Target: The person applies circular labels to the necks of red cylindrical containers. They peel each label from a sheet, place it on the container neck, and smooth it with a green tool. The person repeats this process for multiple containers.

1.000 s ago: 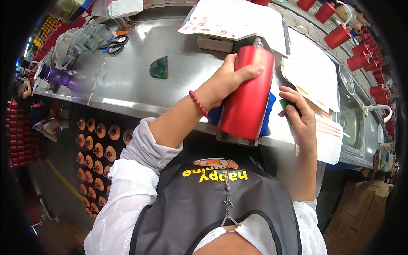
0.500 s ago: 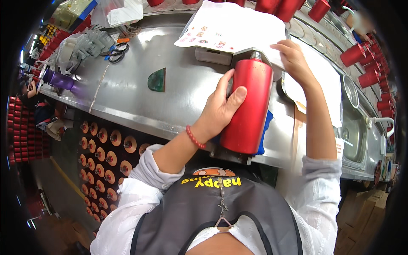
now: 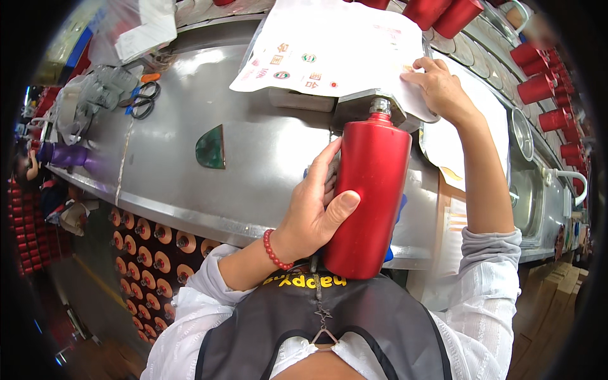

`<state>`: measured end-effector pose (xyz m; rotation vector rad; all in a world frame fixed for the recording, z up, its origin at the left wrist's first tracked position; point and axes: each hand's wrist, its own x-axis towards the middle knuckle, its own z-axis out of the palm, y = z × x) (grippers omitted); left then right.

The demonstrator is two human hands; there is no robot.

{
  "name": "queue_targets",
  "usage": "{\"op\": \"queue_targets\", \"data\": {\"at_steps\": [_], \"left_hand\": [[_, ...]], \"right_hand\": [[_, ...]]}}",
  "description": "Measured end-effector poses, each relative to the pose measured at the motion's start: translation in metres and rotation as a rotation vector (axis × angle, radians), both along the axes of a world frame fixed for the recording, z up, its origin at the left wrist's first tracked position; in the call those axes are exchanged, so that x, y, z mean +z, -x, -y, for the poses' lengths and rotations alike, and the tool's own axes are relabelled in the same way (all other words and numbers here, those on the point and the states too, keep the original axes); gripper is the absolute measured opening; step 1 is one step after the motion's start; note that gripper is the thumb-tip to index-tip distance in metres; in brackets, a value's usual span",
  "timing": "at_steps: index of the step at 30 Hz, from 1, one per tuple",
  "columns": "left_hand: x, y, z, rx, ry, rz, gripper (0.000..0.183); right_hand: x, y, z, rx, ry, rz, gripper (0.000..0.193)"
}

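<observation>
A red bottle with a clear threaded glass neck leans toward me in front of the bench. My left hand, wearing a red bead bracelet, wraps round its left side. Beyond the neck lies a white decal sheet with small orange, red and green prints, resting on a metal stand. At the sheet's right edge, my right hand is closed, thumb and forefinger pinching there. Whether a single decal is between the fingertips is too small to tell. Part of a blue cloth shows behind the bottle.
A green D-shaped plate lies on the steel bench, with black scissors farther left. More white sheets and a sink are at right. Below left stand racked bottles; red bottles line the far right.
My left hand has brought the bottle nearer to my body, its base now over the apron. My right hand stays at the sheet's edge, its fingers more curled. The view has shifted.
</observation>
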<state>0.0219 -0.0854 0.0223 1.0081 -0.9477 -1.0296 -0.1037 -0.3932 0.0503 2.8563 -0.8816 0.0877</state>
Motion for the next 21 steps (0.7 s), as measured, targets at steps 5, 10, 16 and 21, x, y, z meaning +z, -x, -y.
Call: {"op": "queue_targets", "data": {"at_steps": [5, 10, 16, 21], "left_hand": [[-0.001, -0.003, 0.001, -0.008, 0.003, 0.025, 0.088], [-0.003, -0.002, -0.001, -0.012, -0.001, 0.029, 0.089], [0.000, -0.001, -0.004, -0.009, -0.010, 0.042, 0.086], [0.007, 0.007, -0.009, 0.078, 0.001, 0.093, 0.088]], "right_hand": [[-0.010, 0.015, 0.035, -0.134, 0.177, 0.148, 0.030], [-0.042, 0.007, 0.052, -0.509, 0.026, 0.215, 0.039], [-0.036, 0.003, 0.052, -0.526, -0.151, 0.545, 0.036], [0.002, 0.017, 0.041, -0.059, 0.220, 0.696, 0.018]]}}
